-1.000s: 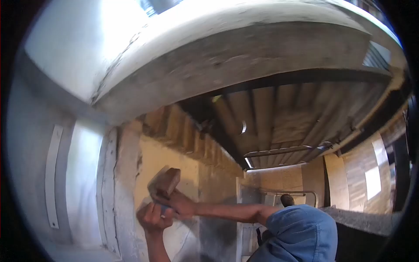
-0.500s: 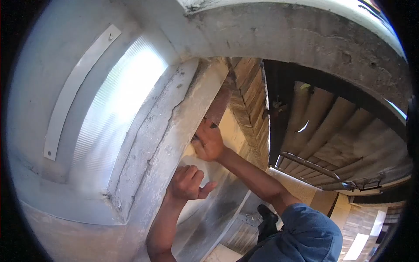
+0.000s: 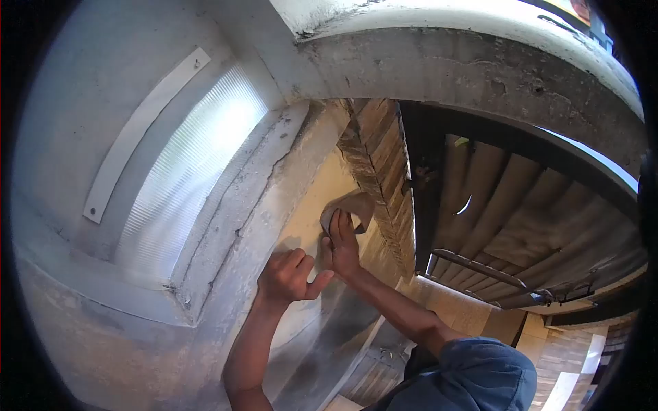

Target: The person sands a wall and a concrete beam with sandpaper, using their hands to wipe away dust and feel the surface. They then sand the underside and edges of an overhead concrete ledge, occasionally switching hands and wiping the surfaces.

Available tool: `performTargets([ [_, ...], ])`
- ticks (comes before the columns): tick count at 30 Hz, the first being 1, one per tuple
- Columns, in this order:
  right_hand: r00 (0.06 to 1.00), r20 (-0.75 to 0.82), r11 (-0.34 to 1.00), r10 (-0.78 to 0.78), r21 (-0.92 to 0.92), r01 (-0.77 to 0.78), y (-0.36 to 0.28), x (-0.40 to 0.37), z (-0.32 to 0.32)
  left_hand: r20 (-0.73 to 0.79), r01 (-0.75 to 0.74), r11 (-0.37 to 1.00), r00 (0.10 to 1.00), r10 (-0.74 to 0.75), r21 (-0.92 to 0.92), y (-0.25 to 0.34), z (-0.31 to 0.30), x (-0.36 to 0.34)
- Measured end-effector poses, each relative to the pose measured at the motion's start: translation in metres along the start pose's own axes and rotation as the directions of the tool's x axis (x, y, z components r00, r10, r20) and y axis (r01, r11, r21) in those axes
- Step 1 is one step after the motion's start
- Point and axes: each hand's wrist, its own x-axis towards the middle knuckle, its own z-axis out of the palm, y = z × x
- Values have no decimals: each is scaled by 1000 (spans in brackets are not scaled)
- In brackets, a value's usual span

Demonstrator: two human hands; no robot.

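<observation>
A curled brown-grey sheet that looks like sandpaper [image 3: 367,204] loops up from the pale yellow wall surface [image 3: 319,198]. My right hand [image 3: 344,252] has its fingers in the curl of the sheet, holding it near the wall. Lower and to the left, my left hand [image 3: 286,275] rests at the edge of the same surface, beside the grey concrete ledge [image 3: 240,240]. Its fingers are curled in and the thumb sticks out to the right; I see nothing in it.
On the left is a ribbed translucent window panel [image 3: 195,154] with a white strip [image 3: 147,133] beside it. A wooden-tiled wall edge [image 3: 377,154] and a dark-framed opening with a metal rail [image 3: 480,267] lie to the right. A concrete beam [image 3: 466,72] crosses above.
My right hand has moved down and right along the wall, and the sheet, flatter before, now curls out in a loop. My left hand stays nearly in place. The view has shifted slightly.
</observation>
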Motion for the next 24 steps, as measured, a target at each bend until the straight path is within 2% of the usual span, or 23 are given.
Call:
performTargets([
  [2,991,15,992,-130,0,130,-9,19,-13,-20,9,1000,1000,-8,16,0,1,4],
  [3,992,23,992,-125,2,125,-12,24,-14,-35,19,1000,999,-18,24,3,2,3],
  [5,964,-35,964,-265,-12,265,-19,41,-12,-62,18,1000,998,-16,25,4,4,2],
  [6,943,-82,944,-324,-95,316,-22,48,-18,-91,13,999,996,-11,30,3,5,3],
  [9,912,-155,925,-380,-35,380,-15,50,-17,-69,14,999,998,-11,38,3,3,3],
  [10,912,-142,922,-385,-27,386,-12,48,-17,-73,29,999,997,-26,40,4,3,4],
  [12,987,66,986,-147,93,141,-9,39,-14,-86,13,999,996,-10,36,5,1,5],
  [16,978,29,977,-209,40,207,2,31,-11,-108,10,999,994,-7,31,3,4,5],
  [19,956,-17,956,-294,-5,294,14,-3,-8,-96,28,999,995,-25,30,4,4,3],
  [20,994,78,974,-77,219,58,30,-32,2,-100,26,999,995,-22,30,4,4,3],
  [22,916,355,890,187,334,-311,59,-94,10,-128,13,999,992,-8,36,4,5,4],
  [24,827,530,944,186,138,-301,48,-127,-19,-136,29,999,990,-26,23,4,6,0],
])
